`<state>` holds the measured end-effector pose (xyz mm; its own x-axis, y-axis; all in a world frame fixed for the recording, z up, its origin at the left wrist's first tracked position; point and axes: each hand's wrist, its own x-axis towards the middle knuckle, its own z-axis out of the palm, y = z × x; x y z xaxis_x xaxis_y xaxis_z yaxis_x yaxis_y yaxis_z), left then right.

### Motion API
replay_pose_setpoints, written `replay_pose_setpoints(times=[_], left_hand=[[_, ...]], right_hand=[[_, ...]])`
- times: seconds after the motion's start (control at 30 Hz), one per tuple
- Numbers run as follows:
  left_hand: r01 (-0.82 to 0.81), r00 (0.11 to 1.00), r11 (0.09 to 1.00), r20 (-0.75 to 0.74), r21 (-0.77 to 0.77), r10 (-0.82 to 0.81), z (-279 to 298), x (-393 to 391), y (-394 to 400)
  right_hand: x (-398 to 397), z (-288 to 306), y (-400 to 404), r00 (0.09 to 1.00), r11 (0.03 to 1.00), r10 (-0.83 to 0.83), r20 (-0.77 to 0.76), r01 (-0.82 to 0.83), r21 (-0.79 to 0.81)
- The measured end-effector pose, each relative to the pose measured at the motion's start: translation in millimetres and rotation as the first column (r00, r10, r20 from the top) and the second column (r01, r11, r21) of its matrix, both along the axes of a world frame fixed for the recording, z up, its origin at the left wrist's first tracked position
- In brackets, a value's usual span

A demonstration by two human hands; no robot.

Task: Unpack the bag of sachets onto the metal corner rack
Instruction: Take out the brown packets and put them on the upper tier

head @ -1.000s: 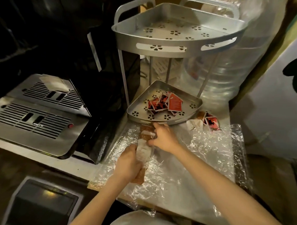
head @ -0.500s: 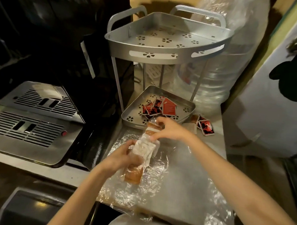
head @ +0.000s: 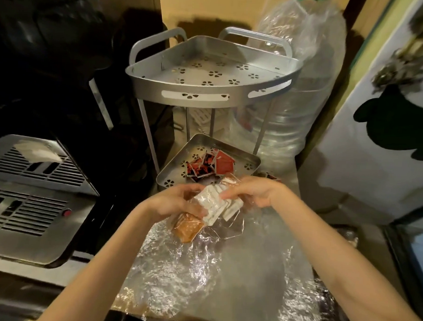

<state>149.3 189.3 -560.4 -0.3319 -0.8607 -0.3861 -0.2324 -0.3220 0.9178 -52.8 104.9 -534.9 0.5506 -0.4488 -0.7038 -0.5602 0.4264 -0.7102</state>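
A clear bag of sachets [head: 212, 206], white ones in the middle and orange-brown ones at its lower end, is held in the air just in front of the metal corner rack [head: 208, 97]. My left hand [head: 177, 202] grips the bag's lower left side. My right hand [head: 250, 190] pinches its upper right end. The rack's lower shelf [head: 171, 173] holds several red and black sachets [head: 209, 166]. Its upper shelf holds nothing.
Crinkled clear plastic film [head: 201, 269] covers the counter under my hands. A steel grilled machine top [head: 29, 201] sits at the left. A large wrapped water bottle [head: 298, 91] stands behind the rack. More red sachets [head: 268, 175] lie right of the lower shelf.
Both hands have lifted the bag off the counter and raised it toward the rack's lower shelf. The bag has turned more level between them.
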Motion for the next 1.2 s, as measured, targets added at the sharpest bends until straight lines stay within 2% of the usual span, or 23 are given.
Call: replay_pose_setpoints(times=[0.07, 0.13, 0.2, 0.23, 0.27, 0.3, 0.33, 0.37, 0.43, 0.53, 0.63, 0.73, 0.8, 0.87, 1.0, 1.2], left_hand=[[-0.020, 0.999, 1.000, 0.037, 0.004, 0.019, 2, -5, -4], [-0.044, 0.998, 0.999, 0.035, 0.011, 0.043, 2, -3, -7], [-0.233, 0.970, 0.970, -0.053, 0.063, 0.237, -4, 3, -8], [-0.391, 0.895, 0.911, -0.177, 0.131, 0.410, -11, 7, -7], [-0.512, 0.759, 0.829, -0.334, 0.223, 0.559, -18, 9, -4], [-0.548, 0.626, 0.775, -0.461, 0.314, 0.629, -28, 11, -1], [-0.514, 0.543, 0.771, -0.553, 0.376, 0.632, -35, 10, 2], [-0.462, 0.516, 0.795, -0.610, 0.393, 0.601, -38, 5, 6], [-0.363, 0.537, 0.853, -0.665, 0.374, 0.520, -38, -8, 10], [-0.262, 0.676, 0.893, -0.590, 0.367, 0.441, -27, -23, 3], [-0.330, 0.748, 0.851, -0.438, 0.408, 0.500, -18, -28, -9], [-0.412, 0.754, 0.804, -0.336, 0.429, 0.565, -14, -25, -15], [-0.425, 0.767, 0.805, -0.307, 0.414, 0.563, -11, -23, -16], [-0.447, 0.792, 0.824, -0.274, 0.348, 0.545, -7, -20, -19], [-0.490, 0.831, 0.852, -0.194, 0.184, 0.520, 10, -22, -24], [-0.556, 0.824, 0.816, -0.235, -0.158, 0.516, 50, -28, -22]], right_hand=[[-1, -5, 2, 0.999, 0.994, -0.023, -0.034, 0.020, -0.103], [-3, -13, -1, 0.995, 0.982, -0.096, 0.009, 0.096, -0.161], [-9, -17, -5, 0.977, 0.963, -0.201, 0.072, 0.210, -0.167], [-13, -18, -7, 0.960, 0.951, -0.254, 0.118, 0.270, -0.149], [-17, -18, -9, 0.937, 0.937, -0.304, 0.169, 0.327, -0.126], [-20, -17, -11, 0.909, 0.919, -0.354, 0.218, 0.382, -0.099], [-22, -15, -11, 0.879, 0.901, -0.396, 0.267, 0.428, -0.074], [-24, -14, -13, 0.854, 0.881, -0.429, 0.295, 0.467, -0.069], [-24, -14, -14, 0.831, 0.852, -0.460, 0.314, 0.512, -0.107], [-21, -16, -11, 0.859, 0.854, -0.424, 0.287, 0.485, -0.191], [-20, -17, -6, 0.857, 0.886, -0.398, 0.328, 0.451, -0.104], [-25, -13, -4, 0.866, 0.939, -0.329, 0.376, 0.342, 0.035], [-30, -13, -2, 0.919, 0.968, -0.236, 0.317, 0.252, -0.011], [-33, -14, -3, 0.953, 0.969, -0.195, 0.231, 0.223, -0.104], [-30, -12, -10, 0.944, 0.918, -0.282, 0.171, 0.317, -0.238], [-29, 8, -15, 0.907, 0.827, -0.310, 0.284, 0.405, -0.390]])
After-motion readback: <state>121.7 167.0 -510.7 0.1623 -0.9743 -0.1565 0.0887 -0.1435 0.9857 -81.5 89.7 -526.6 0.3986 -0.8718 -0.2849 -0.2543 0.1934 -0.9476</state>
